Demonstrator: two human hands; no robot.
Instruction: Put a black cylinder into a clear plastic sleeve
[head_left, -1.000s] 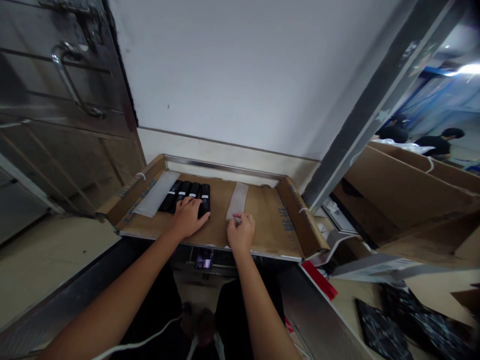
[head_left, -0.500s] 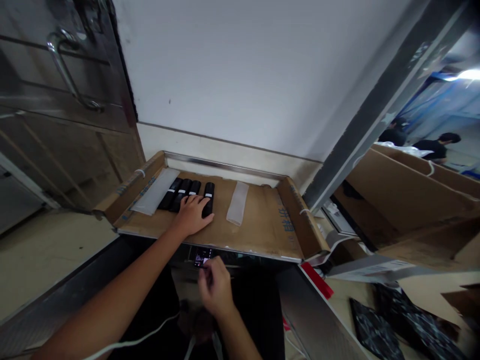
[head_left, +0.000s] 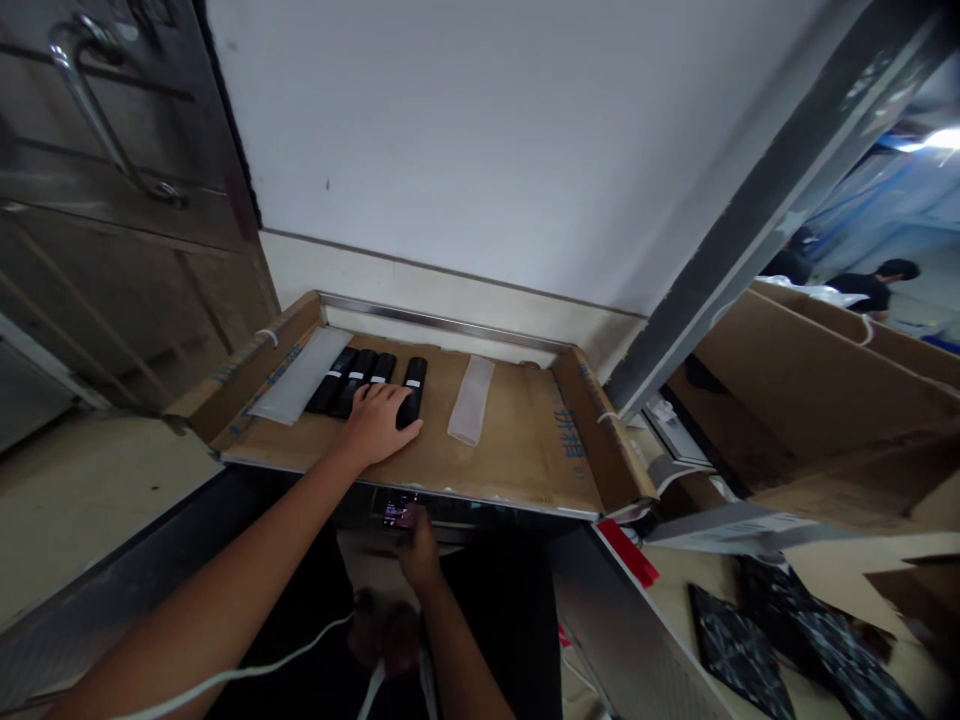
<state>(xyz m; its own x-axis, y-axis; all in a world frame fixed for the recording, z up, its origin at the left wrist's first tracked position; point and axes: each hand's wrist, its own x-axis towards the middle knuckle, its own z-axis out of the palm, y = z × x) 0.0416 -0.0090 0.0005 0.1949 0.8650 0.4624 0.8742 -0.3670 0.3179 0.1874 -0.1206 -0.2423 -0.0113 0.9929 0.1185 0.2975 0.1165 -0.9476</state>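
My left hand (head_left: 379, 425) rests, fingers spread, over the near part of a row of black cylindrical pieces. Its thumb and forefinger lie about the rightmost black cylinder (head_left: 415, 375), which has a small white label. Several similar black cylinders (head_left: 350, 380) lie side by side to its left. Below the tray's front edge, my right hand (head_left: 421, 555) is in shadow at a small lit screen, which looks like a phone (head_left: 397, 510). Its thumb overlaps the lower right of the screen. The other fingers are too dark to make out, so whether it grips the phone cannot be told.
A cardboard-lined tray (head_left: 517, 450) with raised sides holds the cylinders. A translucent sleeve (head_left: 472, 400) lies right of them, a whitish flat stack (head_left: 304, 375) left. Large cardboard boxes (head_left: 825, 390) stand at right; a metal door (head_left: 112, 200) is at left. People sit far right.
My right hand has moved up to the phone's screen from just below it. My left hand stays on the cylinders. The whole view has shifted slightly.
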